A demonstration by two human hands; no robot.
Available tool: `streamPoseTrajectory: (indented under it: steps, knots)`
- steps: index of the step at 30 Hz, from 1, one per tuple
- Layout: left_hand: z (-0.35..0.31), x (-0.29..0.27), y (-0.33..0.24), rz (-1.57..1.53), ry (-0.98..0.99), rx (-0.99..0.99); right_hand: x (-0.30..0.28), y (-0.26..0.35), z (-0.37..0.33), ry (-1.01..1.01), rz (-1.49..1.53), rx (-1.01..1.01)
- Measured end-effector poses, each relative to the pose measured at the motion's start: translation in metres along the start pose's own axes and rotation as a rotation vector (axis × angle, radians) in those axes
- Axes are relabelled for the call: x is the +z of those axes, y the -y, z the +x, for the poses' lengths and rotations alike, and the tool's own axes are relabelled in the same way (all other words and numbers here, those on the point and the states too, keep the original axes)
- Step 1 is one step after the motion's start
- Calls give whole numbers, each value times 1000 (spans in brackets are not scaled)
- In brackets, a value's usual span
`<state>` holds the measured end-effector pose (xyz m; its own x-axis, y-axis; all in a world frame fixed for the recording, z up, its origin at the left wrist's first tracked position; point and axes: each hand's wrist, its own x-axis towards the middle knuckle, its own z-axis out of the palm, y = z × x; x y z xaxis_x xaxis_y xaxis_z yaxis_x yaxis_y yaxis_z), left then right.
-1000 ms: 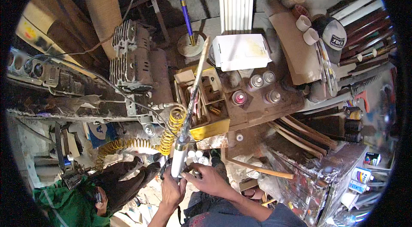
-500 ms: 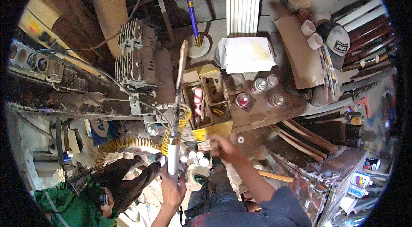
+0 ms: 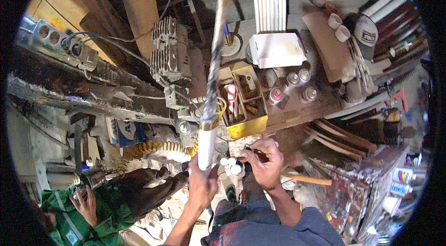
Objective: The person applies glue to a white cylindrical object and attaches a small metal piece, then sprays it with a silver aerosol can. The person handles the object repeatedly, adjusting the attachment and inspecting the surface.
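My left hand is wrapped round the white lower part of a long pole. The pole's upper shaft is dark and streaked, with a pale tip, and it points up and away across the workbench. Over to its right, my right hand is raised with thumb and fingers pinched. Something small and dark shows at the fingertips, too small to name. Between the hands, lower down, several white round ends show. Just beyond, a yellow wooden toolbox holds a pink-and-white handled tool.
Spray cans and a white box stand on the bench. A finned grey compressor sits left of the pole, a coiled yellow hose below it. A person in green is at lower left. Curved wooden strips lie right.
The view has shifted, so the bench sits further right. My right hand has come up from beside the toolbox, fingers now pinched. The pole has moved up and right, still in my left hand.
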<state>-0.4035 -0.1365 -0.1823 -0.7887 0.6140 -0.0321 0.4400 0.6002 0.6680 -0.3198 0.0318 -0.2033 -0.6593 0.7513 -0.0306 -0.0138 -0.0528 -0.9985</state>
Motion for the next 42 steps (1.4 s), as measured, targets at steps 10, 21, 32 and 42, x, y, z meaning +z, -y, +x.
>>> streamPoseTrajectory:
  steps: [10,21,32,42]
  knots:
    - [-74,-58,-61,-404,63,439,9,120,-172,-224,229,-176]
    - [-217,-111,-108,-829,498,699,-9,148,-351,-387,471,-299]
    - [-273,-95,-146,-857,539,746,-40,169,-427,-484,90,-471]
    - [-328,-88,-184,-688,648,775,-90,188,-487,-324,948,-230]
